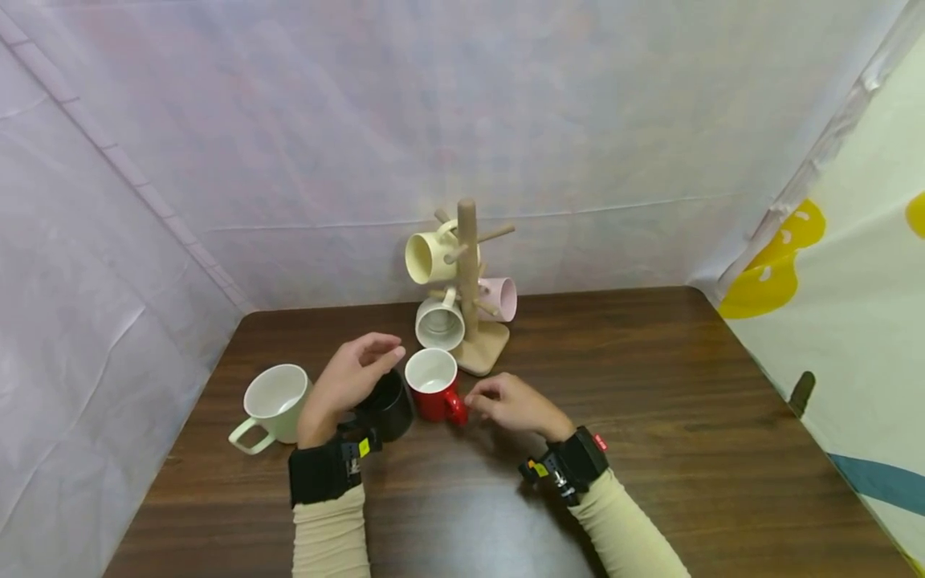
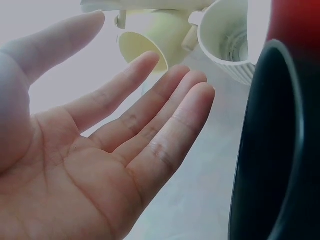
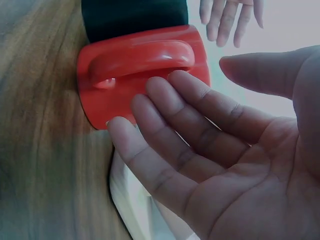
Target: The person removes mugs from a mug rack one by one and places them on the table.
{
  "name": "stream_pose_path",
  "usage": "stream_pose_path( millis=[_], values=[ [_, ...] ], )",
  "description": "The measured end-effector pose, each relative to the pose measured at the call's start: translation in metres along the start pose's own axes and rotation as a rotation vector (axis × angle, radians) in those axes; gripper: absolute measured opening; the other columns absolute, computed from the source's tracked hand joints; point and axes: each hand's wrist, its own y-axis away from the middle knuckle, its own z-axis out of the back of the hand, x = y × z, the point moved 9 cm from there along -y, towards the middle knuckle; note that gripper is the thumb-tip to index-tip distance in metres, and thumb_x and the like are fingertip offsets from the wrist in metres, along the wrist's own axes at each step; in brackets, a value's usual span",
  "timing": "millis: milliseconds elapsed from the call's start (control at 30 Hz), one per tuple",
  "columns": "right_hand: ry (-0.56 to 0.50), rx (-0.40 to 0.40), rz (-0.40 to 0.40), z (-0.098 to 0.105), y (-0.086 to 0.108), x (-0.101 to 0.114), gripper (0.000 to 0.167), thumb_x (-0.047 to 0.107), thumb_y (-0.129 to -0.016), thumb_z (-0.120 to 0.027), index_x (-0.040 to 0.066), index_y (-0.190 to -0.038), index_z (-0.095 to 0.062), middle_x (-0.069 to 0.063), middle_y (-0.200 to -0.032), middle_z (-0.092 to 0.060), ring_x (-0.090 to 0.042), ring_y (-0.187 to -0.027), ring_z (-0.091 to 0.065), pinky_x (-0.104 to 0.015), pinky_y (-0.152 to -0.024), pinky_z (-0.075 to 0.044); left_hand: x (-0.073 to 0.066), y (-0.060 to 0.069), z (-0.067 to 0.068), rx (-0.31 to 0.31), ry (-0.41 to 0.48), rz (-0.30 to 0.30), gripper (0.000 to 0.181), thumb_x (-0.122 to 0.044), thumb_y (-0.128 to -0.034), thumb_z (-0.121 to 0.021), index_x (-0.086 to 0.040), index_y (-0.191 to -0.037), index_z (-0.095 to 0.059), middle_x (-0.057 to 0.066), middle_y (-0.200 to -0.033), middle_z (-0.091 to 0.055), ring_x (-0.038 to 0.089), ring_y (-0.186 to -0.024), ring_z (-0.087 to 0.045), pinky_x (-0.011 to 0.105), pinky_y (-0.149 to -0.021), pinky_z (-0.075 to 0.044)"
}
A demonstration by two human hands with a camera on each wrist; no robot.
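A red mug (image 1: 431, 404) with a white inside stands upright on the table, its handle turned toward my right hand (image 1: 522, 408). The right fingers are slightly bent beside that handle and grip nothing; in the right wrist view they overlap the red mug (image 3: 145, 60), and contact is hard to judge. My left hand (image 1: 350, 384) hovers over the left side of a black mug (image 1: 393, 411), partly covering it. Its fingers are relaxed and hold nothing, as the left wrist view shows beside the black mug (image 2: 270, 150).
Behind the red mug stands a wooden mug tree (image 1: 467, 273). On its pegs hang a pale yellow mug (image 1: 426, 258), a white mug (image 1: 439, 325) and a pink mug (image 1: 502, 299). A pale green mug (image 1: 278, 408) stands at the left of the brown table (image 1: 650, 385).
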Motion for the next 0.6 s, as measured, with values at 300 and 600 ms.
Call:
stream_pose_path(
  millis=[300,600],
  values=[
    [0.01,-0.012,0.022,0.013,0.005,0.002,0.021,0.012,-0.098,-0.057,-0.001,-0.1,-0.073,-0.013,-0.088,-0.072,-0.014,-0.074,-0.065,-0.022,-0.068,-0.052,-0.018,-0.018,0.004,0.005,-0.001,-0.019,0.041,-0.032,-0.0989,-0.061,-0.002,-0.128,-0.061,0.018,-0.128,-0.063,0.036,-0.121,-0.057,0.05,-0.103,-0.044],
    [0.012,-0.002,0.035,0.024,0.011,0.002,0.017,0.014,-0.097,-0.06,0.004,-0.101,-0.074,-0.008,-0.092,-0.073,-0.009,-0.08,-0.063,-0.024,-0.074,-0.052,-0.034,-0.034,0.011,0.004,-0.022,-0.004,0.042,-0.034,-0.0979,-0.062,-0.005,-0.128,-0.061,0.014,-0.129,-0.063,0.034,-0.124,-0.056,0.05,-0.103,-0.043]
  ],
)
